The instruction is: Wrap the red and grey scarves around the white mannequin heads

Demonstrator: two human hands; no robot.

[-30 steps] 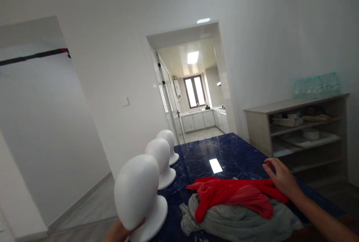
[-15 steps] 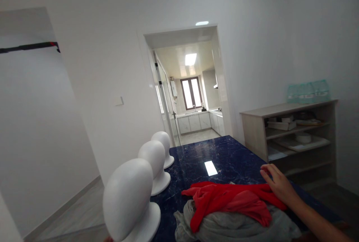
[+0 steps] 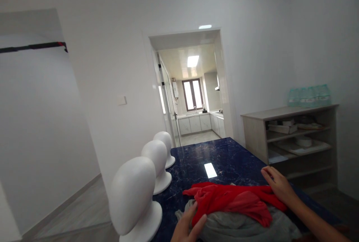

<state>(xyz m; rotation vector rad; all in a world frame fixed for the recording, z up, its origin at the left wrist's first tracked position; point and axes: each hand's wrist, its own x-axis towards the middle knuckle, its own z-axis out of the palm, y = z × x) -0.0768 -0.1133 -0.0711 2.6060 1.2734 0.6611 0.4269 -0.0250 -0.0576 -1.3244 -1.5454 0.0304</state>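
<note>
A thin red cloth (image 3: 235,199) lies on a crumpled grey cloth (image 3: 232,226) by the near edge of the shiny dark blue table (image 3: 193,160). The left hand (image 3: 185,227) has its thumb and fingers spread at the red cloth's left end; the right hand (image 3: 280,188), bent but not closed, is by its right end. I'd pinch only the red layer, softly, so the grey stays put.

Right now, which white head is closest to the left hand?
The front white head, looking biggest; the middle one and back one stand farther along the blue table.
</note>
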